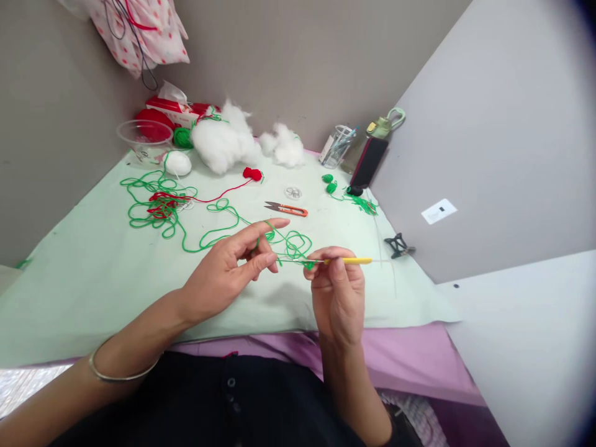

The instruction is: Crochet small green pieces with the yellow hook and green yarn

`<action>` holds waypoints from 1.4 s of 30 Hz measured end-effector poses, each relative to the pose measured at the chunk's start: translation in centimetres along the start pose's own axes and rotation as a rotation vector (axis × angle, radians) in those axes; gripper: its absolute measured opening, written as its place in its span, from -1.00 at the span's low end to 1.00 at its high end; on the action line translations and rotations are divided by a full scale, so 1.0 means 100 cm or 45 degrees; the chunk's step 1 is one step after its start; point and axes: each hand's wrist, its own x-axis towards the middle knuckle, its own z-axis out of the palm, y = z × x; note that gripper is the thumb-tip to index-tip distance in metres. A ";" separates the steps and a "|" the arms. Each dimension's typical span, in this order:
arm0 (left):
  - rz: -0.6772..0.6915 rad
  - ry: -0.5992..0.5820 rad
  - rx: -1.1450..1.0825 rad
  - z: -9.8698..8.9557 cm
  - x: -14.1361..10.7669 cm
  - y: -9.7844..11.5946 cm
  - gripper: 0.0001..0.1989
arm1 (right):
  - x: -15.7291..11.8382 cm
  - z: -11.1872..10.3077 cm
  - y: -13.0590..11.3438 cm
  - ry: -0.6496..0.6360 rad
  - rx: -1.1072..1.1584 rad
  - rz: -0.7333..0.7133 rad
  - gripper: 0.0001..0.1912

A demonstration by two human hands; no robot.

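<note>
My right hand [339, 292] grips a crochet hook [354, 261] with a yellow handle, its metal shaft pointing left. A small piece of green crochet [309, 264] sits on the shaft at my right fingertips. Green yarn [279, 232] runs over the raised index finger of my left hand [233, 261]. The left thumb and middle finger pinch a green strand near the hook's tip. Beyond my hands, loose loops of green yarn [212, 236] lie on the pale green cloth, joined by a tangle of red yarn [162, 205] at the left.
Orange-handled snips [293, 211] lie ahead of my hands, near a small round dish [293, 193] and a red crocheted piece [252, 174]. White stuffing [226, 139], a clear tub [145, 146], a pen cup [336, 149] and a phone [369, 162] stand toward the back.
</note>
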 end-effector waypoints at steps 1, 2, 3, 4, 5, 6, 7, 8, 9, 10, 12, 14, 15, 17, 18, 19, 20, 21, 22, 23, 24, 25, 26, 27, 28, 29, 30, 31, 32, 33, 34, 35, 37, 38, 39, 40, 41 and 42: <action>0.012 0.025 0.062 0.000 0.000 0.000 -0.54 | 0.000 0.000 0.000 -0.005 -0.032 -0.026 -0.87; 0.035 0.070 0.119 0.000 -0.001 0.001 -0.58 | 0.000 0.000 0.000 -0.011 -0.069 -0.061 -0.87; 0.064 0.130 0.161 0.001 -0.001 0.002 -0.62 | -0.001 -0.001 0.000 -0.015 -0.111 -0.102 -0.87; 0.094 0.194 0.176 0.003 -0.001 0.003 -0.67 | -0.001 -0.001 0.001 -0.022 -0.159 -0.148 -0.88; 0.115 0.248 0.156 0.004 -0.002 0.004 -0.71 | -0.002 -0.002 0.002 -0.034 -0.208 -0.194 -0.89; 0.117 0.263 0.099 0.007 -0.002 0.005 -0.72 | -0.003 -0.002 0.003 -0.050 -0.254 -0.236 -0.89; 0.093 0.233 0.013 0.010 -0.002 0.006 -0.72 | -0.004 -0.002 0.004 -0.067 -0.292 -0.275 -0.88; 0.046 0.175 -0.093 0.013 -0.003 0.007 -0.69 | -0.005 -0.002 0.005 -0.085 -0.323 -0.310 -0.87; -0.009 0.104 -0.213 0.016 -0.003 0.007 -0.66 | -0.006 -0.002 0.006 -0.099 -0.345 -0.343 -0.86; -0.065 0.038 -0.334 0.020 -0.002 0.007 -0.61 | -0.007 -0.002 0.007 -0.109 -0.359 -0.372 -0.85; -0.154 -0.013 -0.541 0.026 -0.002 0.005 -0.53 | -0.007 -0.001 0.008 -0.119 -0.373 -0.410 -0.83; -0.190 0.038 -0.641 0.030 -0.001 0.002 -0.49 | -0.007 -0.001 0.008 -0.118 -0.372 -0.410 -0.82; -0.191 0.074 -0.651 0.031 0.000 0.001 -0.49 | -0.007 -0.001 0.008 -0.115 -0.367 -0.398 -0.82; -0.176 0.129 -0.634 0.031 0.000 0.000 -0.51 | -0.006 -0.001 0.008 -0.109 -0.360 -0.366 -0.83; -0.168 0.136 -0.628 0.030 0.000 0.000 -0.52 | -0.006 -0.002 0.008 -0.107 -0.360 -0.350 -0.84; -0.165 0.126 -0.631 0.029 0.000 0.000 -0.54 | -0.006 -0.002 0.009 -0.108 -0.363 -0.336 -0.85; -0.164 0.112 -0.641 0.029 0.000 0.000 -0.54 | -0.006 -0.002 0.009 -0.111 -0.369 -0.328 -0.86; -0.166 0.098 -0.652 0.029 0.000 0.001 -0.53 | -0.006 -0.002 0.009 -0.112 -0.378 -0.326 -0.86; -0.168 0.091 -0.659 0.029 0.000 0.001 -0.53 | -0.006 -0.002 0.010 -0.113 -0.390 -0.327 -0.87; -0.171 0.089 -0.663 0.029 0.000 0.001 -0.52 | -0.006 -0.002 0.011 -0.112 -0.403 -0.331 -0.87; -0.174 0.091 -0.661 0.029 0.000 0.001 -0.52 | -0.005 -0.001 0.011 -0.110 -0.414 -0.336 -0.87; -0.177 0.095 -0.655 0.029 0.000 0.001 -0.53 | -0.005 -0.001 0.012 -0.106 -0.420 -0.340 -0.87; -0.178 0.094 -0.648 0.029 0.000 0.001 -0.53 | -0.005 -0.001 0.012 -0.105 -0.420 -0.343 -0.87; -0.180 0.091 -0.643 0.029 0.000 0.001 -0.52 | -0.004 -0.001 0.013 -0.106 -0.416 -0.347 -0.86; -0.183 0.089 -0.641 0.029 0.000 0.002 -0.51 | -0.004 -0.001 0.013 -0.109 -0.411 -0.351 -0.85; -0.187 0.092 -0.640 0.030 0.001 0.002 -0.49 | -0.004 -0.001 0.013 -0.110 -0.410 -0.357 -0.85; -0.194 0.100 -0.639 0.030 0.001 0.002 -0.47 | -0.004 -0.001 0.013 -0.110 -0.418 -0.360 -0.85; -0.201 0.112 -0.635 0.030 0.001 0.002 -0.44 | -0.004 -0.001 0.012 -0.110 -0.431 -0.361 -0.85; -0.209 0.122 -0.628 0.031 0.001 0.002 -0.42 | -0.004 -0.002 0.012 -0.109 -0.446 -0.359 -0.86; -0.213 0.131 -0.620 0.031 0.002 0.002 -0.40 | -0.004 -0.002 0.012 -0.111 -0.456 -0.355 -0.86; -0.211 0.135 -0.616 0.032 0.002 0.002 -0.39 | -0.004 -0.002 0.012 -0.117 -0.460 -0.349 -0.86; -0.210 0.134 -0.616 0.032 0.003 0.002 -0.38 | -0.004 -0.002 0.012 -0.127 -0.455 -0.342 -0.86; -0.207 0.125 -0.625 0.032 0.003 0.001 -0.38 | -0.005 -0.003 0.012 -0.145 -0.435 -0.331 -0.84; -0.208 0.121 -0.628 0.033 0.003 0.001 -0.38 | -0.005 -0.003 0.012 -0.149 -0.430 -0.325 -0.83; -0.209 0.119 -0.628 0.033 0.003 0.000 -0.38 | -0.005 -0.003 0.011 -0.149 -0.433 -0.317 -0.83; -0.210 0.118 -0.625 0.033 0.003 0.000 -0.38 | -0.005 -0.003 0.011 -0.149 -0.445 -0.307 -0.83; -0.211 0.119 -0.619 0.032 0.002 0.000 -0.39 | -0.004 -0.002 0.010 -0.151 -0.462 -0.293 -0.83; -0.212 0.121 -0.615 0.032 0.002 0.000 -0.39 | -0.004 -0.002 0.009 -0.154 -0.479 -0.274 -0.84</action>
